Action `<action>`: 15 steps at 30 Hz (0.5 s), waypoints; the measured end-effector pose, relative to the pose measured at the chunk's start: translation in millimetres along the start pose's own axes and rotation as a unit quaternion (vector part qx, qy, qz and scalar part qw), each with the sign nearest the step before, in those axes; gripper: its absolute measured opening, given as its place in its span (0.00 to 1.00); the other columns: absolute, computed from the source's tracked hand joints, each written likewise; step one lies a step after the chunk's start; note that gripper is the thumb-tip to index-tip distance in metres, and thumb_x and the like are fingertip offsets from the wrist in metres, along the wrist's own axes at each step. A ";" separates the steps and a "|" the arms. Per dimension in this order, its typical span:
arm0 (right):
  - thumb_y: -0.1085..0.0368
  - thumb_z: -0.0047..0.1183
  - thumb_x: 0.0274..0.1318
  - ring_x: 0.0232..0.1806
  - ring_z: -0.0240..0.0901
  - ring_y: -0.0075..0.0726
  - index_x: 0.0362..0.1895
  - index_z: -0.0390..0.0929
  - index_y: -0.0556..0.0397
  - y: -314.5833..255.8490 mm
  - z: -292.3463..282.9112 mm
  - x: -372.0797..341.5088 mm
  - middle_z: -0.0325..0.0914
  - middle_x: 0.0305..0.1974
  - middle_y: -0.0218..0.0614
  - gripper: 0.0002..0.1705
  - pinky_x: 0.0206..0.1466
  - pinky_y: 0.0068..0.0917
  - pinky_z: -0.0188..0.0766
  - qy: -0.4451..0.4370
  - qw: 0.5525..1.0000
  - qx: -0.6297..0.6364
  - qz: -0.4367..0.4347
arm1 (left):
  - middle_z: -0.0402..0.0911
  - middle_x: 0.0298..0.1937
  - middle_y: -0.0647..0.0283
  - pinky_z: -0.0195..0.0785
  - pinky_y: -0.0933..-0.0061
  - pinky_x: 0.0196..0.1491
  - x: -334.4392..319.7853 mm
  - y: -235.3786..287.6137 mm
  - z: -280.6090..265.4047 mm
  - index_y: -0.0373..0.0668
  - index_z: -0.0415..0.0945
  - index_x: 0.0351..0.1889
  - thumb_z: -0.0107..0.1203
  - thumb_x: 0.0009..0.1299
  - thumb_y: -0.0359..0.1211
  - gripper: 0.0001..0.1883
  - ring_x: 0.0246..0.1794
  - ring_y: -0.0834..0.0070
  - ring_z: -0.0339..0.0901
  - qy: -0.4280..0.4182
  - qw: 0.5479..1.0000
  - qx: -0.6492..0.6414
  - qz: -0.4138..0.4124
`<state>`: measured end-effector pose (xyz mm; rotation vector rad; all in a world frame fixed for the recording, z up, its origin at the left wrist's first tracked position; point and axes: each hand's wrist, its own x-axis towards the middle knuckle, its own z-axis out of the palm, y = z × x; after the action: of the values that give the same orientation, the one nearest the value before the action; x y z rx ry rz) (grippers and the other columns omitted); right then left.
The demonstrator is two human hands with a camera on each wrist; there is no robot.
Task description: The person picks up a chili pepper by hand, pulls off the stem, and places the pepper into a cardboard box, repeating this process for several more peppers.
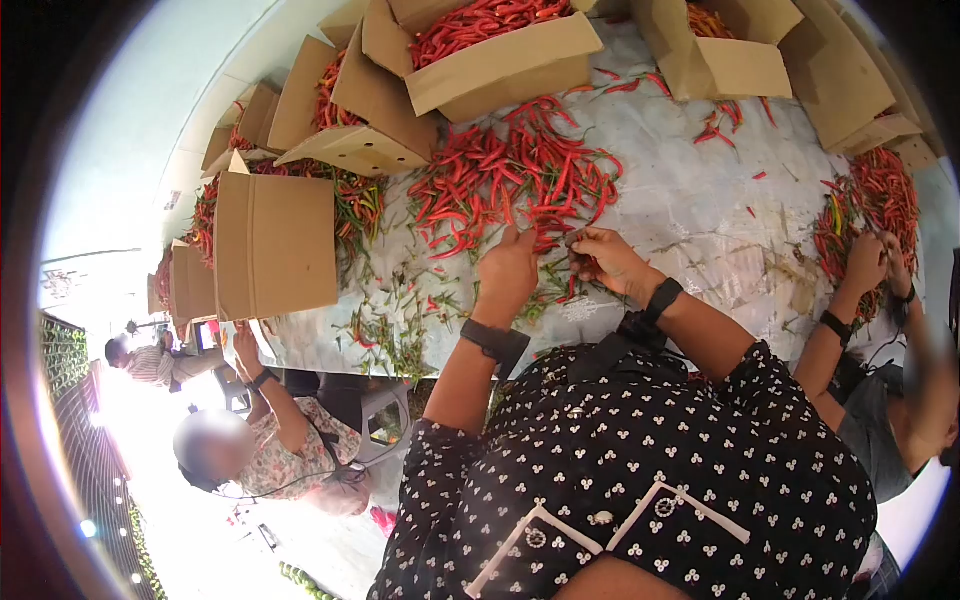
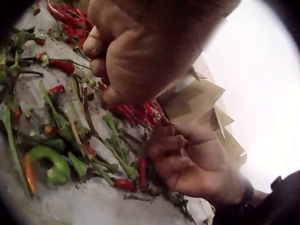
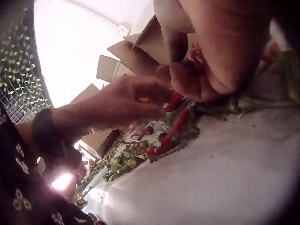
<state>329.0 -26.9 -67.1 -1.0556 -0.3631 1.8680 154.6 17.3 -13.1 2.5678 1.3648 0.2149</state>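
Above the near edge of a heap of red chillies point(image 1: 500, 175), my two hands work close together. My left hand point(image 1: 508, 268) has its fingers curled and its thumb bent in. It pinches a red chilli point(image 3: 173, 101), mostly hidden by the fingers, which shows at its fingertips on the side facing the other hand. My right hand point(image 1: 612, 262), palm partly upward in the left wrist view, curls round red chillies point(image 3: 198, 55) that peep out between fingers and palm. Loose green stems point(image 2: 108, 164) and red bits lie just below both hands. One curled green-and-orange chilli point(image 2: 49, 164) lies among them.
Open cardboard boxes point(image 1: 505, 80) of chillies line the table's far side; another box point(image 1: 275, 245) stands at left. Stem scraps point(image 1: 400, 335) litter the pale table cover point(image 1: 690, 190). People sit at left point(image 1: 290, 435) and right point(image 1: 880, 420), the right one handling another chilli heap point(image 1: 885, 190).
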 end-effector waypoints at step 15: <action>0.68 0.48 0.53 0.20 0.68 0.24 0.32 0.70 0.56 1.8 3.5 0.1 0.71 0.22 0.31 0.05 0.19 0.19 0.61 -0.010 0.998 -0.057 -0.015 | 0.71 0.32 0.56 0.70 0.60 0.28 -14.3 -5.5 20.4 0.40 0.67 0.30 0.52 0.58 0.33 0.08 0.27 0.57 0.75 -0.004 0.998 0.058 -0.021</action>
<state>325.2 -27.2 -66.3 -1.1013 -0.4989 1.8501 147.0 5.7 -34.6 2.6279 1.4667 0.1198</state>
